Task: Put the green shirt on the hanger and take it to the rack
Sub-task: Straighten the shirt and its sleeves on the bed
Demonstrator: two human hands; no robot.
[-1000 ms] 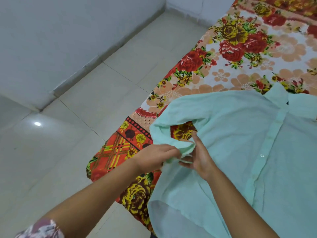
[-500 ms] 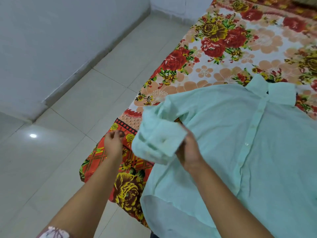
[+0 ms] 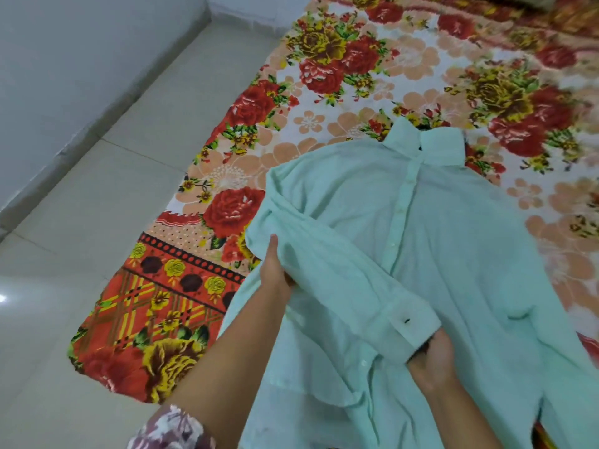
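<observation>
Green shirt lay front up on the bed, over a floral bedsheet. Placket was buttoned, collar toward the bed's far side, body close to the bed's left edge. One sleeve was drawn diagonally across the shirt front. L hand grasped the upper sleeve, thumb on top, fingers hidden under fabric. R hand held the cuff end, fingers tucked beneath it. Tiled floor lay left of the bed.
</observation>
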